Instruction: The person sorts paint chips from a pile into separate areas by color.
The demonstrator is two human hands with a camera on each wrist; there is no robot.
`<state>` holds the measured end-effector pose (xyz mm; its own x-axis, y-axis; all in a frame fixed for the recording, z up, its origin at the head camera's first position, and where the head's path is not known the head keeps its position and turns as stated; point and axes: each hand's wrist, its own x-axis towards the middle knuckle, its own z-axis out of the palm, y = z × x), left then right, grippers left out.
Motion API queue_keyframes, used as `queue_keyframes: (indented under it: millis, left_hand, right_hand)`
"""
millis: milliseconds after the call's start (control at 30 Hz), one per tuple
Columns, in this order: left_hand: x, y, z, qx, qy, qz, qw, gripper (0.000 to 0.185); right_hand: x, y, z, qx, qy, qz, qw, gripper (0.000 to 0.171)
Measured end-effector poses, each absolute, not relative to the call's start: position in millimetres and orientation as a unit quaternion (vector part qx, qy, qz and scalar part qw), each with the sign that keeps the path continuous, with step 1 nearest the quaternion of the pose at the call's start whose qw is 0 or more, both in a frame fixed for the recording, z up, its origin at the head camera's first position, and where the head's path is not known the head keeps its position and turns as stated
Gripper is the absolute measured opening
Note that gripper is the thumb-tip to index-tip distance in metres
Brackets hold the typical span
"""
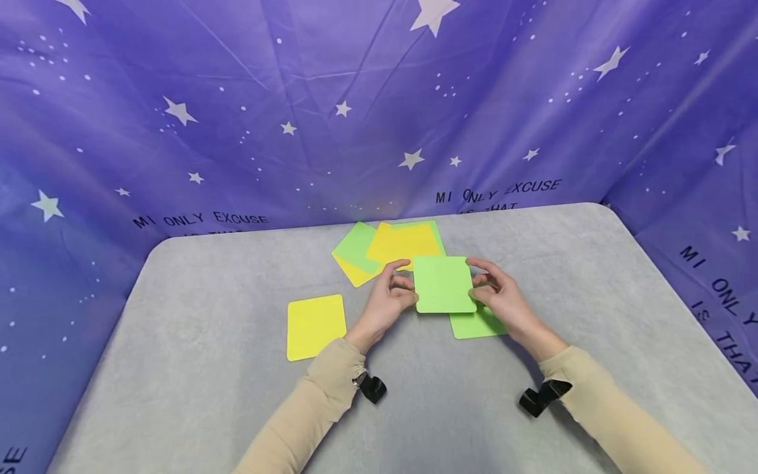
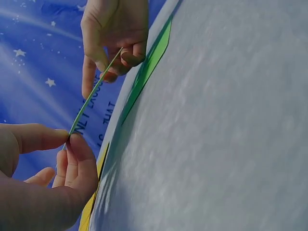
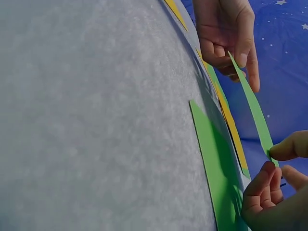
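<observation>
Above the middle of the grey bench [image 1: 195, 368], a light green card [image 1: 444, 284] is held level between both hands, clear of the surface. Left hand [image 1: 387, 304]: thumb and fingers pinch the card's left edge; the left wrist view shows the thumb on top and the fingertips [image 2: 77, 144] beneath. Right hand [image 1: 503, 299]: the same pinch on the right edge, thumb over, fingers under, as the right wrist view confirms. A second green card [image 1: 476, 324] lies flat just below and to the near right, partly covered by the held one. A single yellow card [image 1: 316, 326] lies apart at the near left; a loose fan of yellow and green cards [image 1: 387, 249] sits at the far side, just behind the hands. A starred purple cloth [image 1: 237, 99] backs the scene. Judged from this pose, the step goes well if both pinches stay light and at the very edges, so the thin card does not bow, and if it is kept level and square while it is lined up over the lying green card.
</observation>
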<state>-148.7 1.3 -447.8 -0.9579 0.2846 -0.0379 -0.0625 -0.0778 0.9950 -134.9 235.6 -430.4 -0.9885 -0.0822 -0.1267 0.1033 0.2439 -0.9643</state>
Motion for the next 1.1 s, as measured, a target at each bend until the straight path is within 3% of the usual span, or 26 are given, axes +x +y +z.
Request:
queue_keyframes:
  millis: [500, 1100]
  left_hand:
    - [-134.9, 28.9, -448.8, 0.081, 0.656, 0.737, 0.143, 0.066]
    - [-123.7, 56.4, -453.3, 0.051, 0.638, 0.741, 0.205, 0.067]
  right_hand:
    - [-120.1, 261.5, -431.0, -0.003, 0.814, -0.577, 0.063, 0.057]
    - [-109.7, 292.4, -430.7, -0.048, 0.854, -0.511, 0.088, 0.050]
